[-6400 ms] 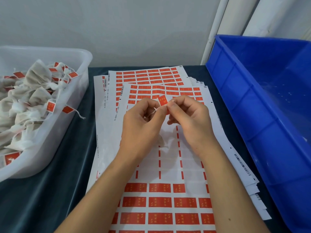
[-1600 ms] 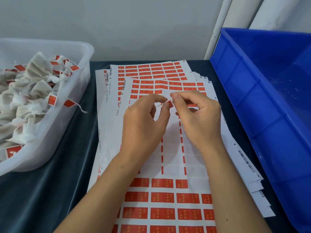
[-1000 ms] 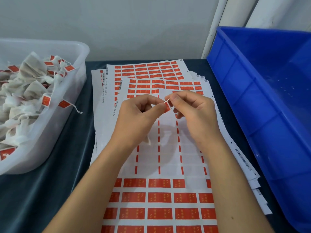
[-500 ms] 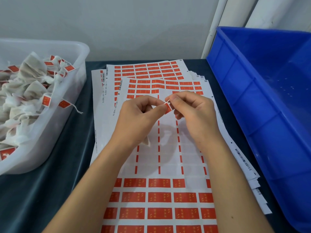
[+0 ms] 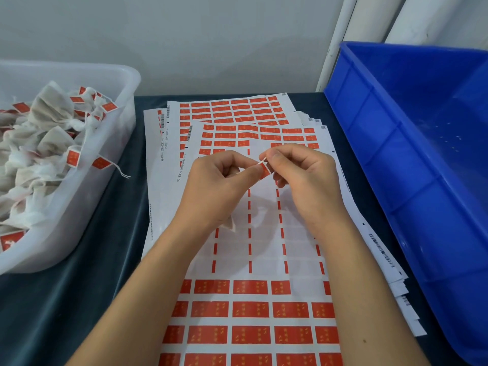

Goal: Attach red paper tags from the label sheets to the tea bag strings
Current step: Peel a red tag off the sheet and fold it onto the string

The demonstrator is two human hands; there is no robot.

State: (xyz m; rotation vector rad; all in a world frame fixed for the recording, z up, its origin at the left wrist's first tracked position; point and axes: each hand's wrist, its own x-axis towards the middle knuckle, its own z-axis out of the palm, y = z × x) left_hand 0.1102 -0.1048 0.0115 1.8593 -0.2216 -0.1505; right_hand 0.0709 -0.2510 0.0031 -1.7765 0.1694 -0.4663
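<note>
Two hands, the left hand (image 5: 214,191) and right hand (image 5: 309,186); one red tag (image 5: 264,171) between their fingertips; two bins, a clear one (image 5: 87,207) left of the fingers, a blue one (image 5: 412,180) right; label sheets (image 5: 253,249) beneath, too overlapped to count.

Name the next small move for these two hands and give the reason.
Probably press the red tag fully closed over the string. Both the left hand and the right hand pinch the tag above the label sheet, and a white string end pokes out at its top edge, so the fold looks unfinished.
</note>
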